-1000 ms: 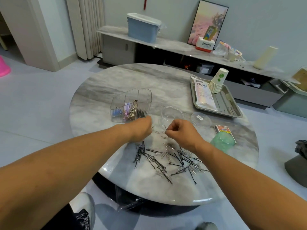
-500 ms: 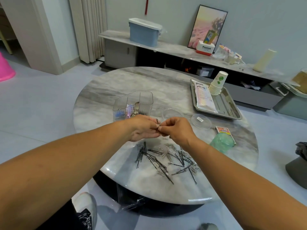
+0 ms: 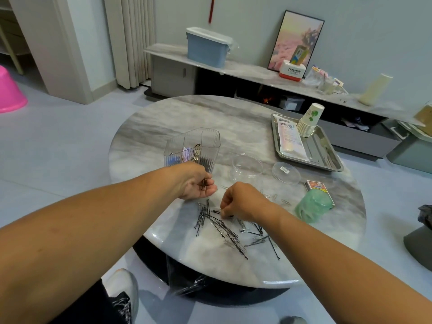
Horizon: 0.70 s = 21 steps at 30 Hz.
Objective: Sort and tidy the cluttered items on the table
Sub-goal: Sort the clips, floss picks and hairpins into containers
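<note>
Scattered hairpins (image 3: 224, 230), mixed with paper clips (image 3: 254, 238), lie in a loose heap on the near part of the round marble table (image 3: 163, 127). The left hand (image 3: 196, 185), palm turned partly up, holds a small bundle of hairpins between thumb and curled fingers, just in front of the clear ribbed organizer (image 3: 194, 148), which already contains some pins. The right hand (image 3: 243, 202) reaches down into the heap, fingertips pressed together on a pin at its upper edge; whether the pin is lifted yet cannot be told. Beyond stand a clear round dish (image 3: 247, 164) and its lid (image 3: 286, 173), both apparently empty. To do this step well, take one dark pin at a time, free it from tangled clips before lifting, and align it with the left-hand bundle so all go into the organizer together.
</note>
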{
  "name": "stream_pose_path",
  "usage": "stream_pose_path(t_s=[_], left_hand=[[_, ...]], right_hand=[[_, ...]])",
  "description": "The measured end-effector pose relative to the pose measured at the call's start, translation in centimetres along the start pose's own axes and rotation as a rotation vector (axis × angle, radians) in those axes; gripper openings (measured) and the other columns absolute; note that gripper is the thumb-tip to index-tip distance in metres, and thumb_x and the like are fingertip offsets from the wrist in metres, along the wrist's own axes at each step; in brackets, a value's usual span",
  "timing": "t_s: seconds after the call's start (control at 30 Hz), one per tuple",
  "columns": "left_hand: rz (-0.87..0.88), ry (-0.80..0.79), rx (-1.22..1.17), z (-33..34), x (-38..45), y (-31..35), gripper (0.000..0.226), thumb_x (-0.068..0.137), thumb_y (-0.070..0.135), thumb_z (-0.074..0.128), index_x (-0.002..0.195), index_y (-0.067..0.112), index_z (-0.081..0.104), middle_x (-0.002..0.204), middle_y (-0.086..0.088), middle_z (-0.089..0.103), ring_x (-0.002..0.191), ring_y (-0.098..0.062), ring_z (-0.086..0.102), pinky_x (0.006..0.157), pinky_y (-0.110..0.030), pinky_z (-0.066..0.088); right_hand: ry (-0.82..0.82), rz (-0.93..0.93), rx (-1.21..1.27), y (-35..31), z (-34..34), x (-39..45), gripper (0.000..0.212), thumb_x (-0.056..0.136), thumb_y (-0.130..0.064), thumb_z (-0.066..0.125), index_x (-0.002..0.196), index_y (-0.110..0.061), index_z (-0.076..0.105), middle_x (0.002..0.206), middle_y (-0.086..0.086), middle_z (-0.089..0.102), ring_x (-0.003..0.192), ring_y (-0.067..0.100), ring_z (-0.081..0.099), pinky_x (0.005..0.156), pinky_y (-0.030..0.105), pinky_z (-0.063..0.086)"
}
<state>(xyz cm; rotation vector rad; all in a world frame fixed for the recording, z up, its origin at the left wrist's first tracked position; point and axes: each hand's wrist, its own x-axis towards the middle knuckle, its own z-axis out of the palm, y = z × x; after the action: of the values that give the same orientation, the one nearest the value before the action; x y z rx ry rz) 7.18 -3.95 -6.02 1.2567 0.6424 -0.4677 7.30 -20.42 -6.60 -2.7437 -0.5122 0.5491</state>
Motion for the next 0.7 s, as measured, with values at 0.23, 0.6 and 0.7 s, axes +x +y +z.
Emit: stream_pose_path(t_s=[0.23,0.6,0.7], left_hand=[[-0.021,-0.003,-0.016,0.1,-0.3,0.3,0.033,0.11,0.027,0.037,0.089,0.007,0.052,0.083,-0.012,0.054,0.075,-0.023,0.059,0.063,-0.031,0.057],[-0.049,-0.035,-0.036,-0.1,0.0,0.3,0.049,0.107,0.048,0.035,0.104,0.003,0.053,0.1,-0.019,0.059,0.09,-0.032,0.065,0.079,-0.04,0.057],[-0.058,-0.078,-0.025,0.4,0.0,0.0,0.056,0.106,0.053,0.03,0.107,0.001,0.053,0.106,-0.022,0.06,0.091,-0.034,0.064,0.094,-0.043,0.054]], right_hand=[[-0.008,-0.024,-0.392,0.1,0.0,0.5,0.01,0.089,-0.013,0.068,0.096,-0.014,0.073,0.096,0.006,0.071,0.086,0.027,0.067,0.069,0.032,0.051],[0.196,0.05,0.117,1.7,-1.3,0.1,0.006,0.078,-0.023,0.069,0.079,-0.017,0.066,0.079,-0.001,0.071,0.073,0.016,0.065,0.067,0.033,0.054],[0.214,0.09,0.453,1.6,-1.9,0.3,0.009,0.075,-0.013,0.074,0.08,-0.006,0.071,0.081,0.01,0.076,0.066,0.015,0.062,0.065,0.034,0.055]])
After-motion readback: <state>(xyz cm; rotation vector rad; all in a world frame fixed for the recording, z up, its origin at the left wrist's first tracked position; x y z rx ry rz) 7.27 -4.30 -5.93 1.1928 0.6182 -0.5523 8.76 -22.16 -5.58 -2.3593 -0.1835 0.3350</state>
